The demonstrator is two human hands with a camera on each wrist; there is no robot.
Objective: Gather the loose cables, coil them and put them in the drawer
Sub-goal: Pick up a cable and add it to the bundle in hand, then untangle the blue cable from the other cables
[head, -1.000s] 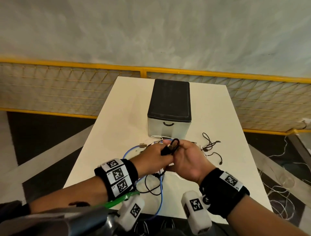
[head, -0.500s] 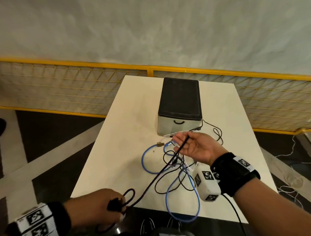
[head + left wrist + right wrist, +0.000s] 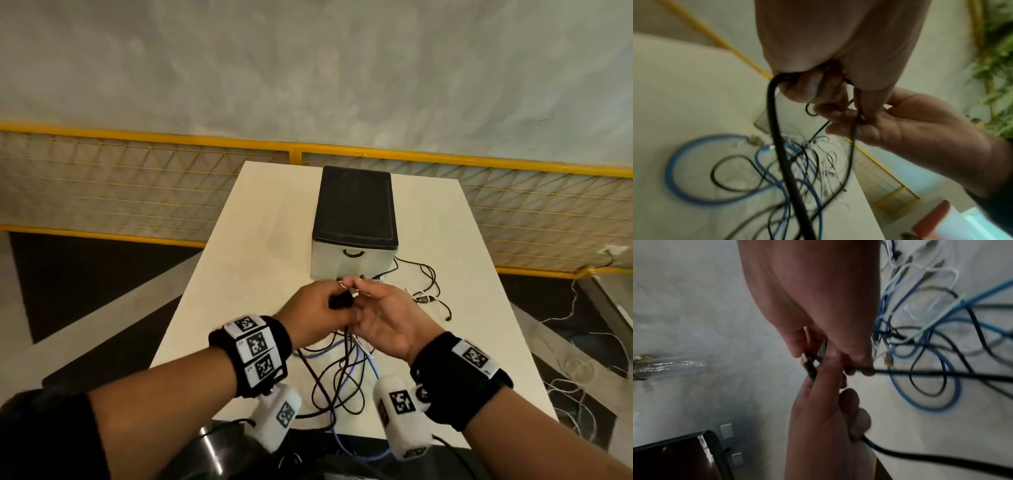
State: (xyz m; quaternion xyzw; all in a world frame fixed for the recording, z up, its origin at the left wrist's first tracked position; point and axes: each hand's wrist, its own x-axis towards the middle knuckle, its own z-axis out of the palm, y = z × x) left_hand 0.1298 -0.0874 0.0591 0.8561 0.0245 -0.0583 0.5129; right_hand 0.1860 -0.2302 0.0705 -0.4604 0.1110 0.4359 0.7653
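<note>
A black cable [image 3: 322, 387] runs up from the tangle on the white table [image 3: 239, 274] into both hands, which meet just in front of the shut drawer [image 3: 352, 262] of a black-topped box. My left hand [image 3: 337, 303] grips the black cable [image 3: 774, 116] and its dark plug end. My right hand [image 3: 356, 287], palm up, pinches loops of the same black cable [image 3: 941, 374] between thumb and fingers. A blue cable [image 3: 674, 170] lies looped on the table beneath, mixed with thin white leads. The coil itself is mostly hidden inside the hands.
Thin black cables [image 3: 428, 284] trail to the right of the box. The table's near edge [image 3: 308, 431] is close to my wrists, with cable ends hanging over it. A yellow mesh fence [image 3: 137, 192] runs behind the table. White wires [image 3: 565, 387] lie on the floor at right.
My left hand, drawn back to the table's near edge with the cable stretched half a second ago, has come forward again to meet the right hand in front of the drawer.
</note>
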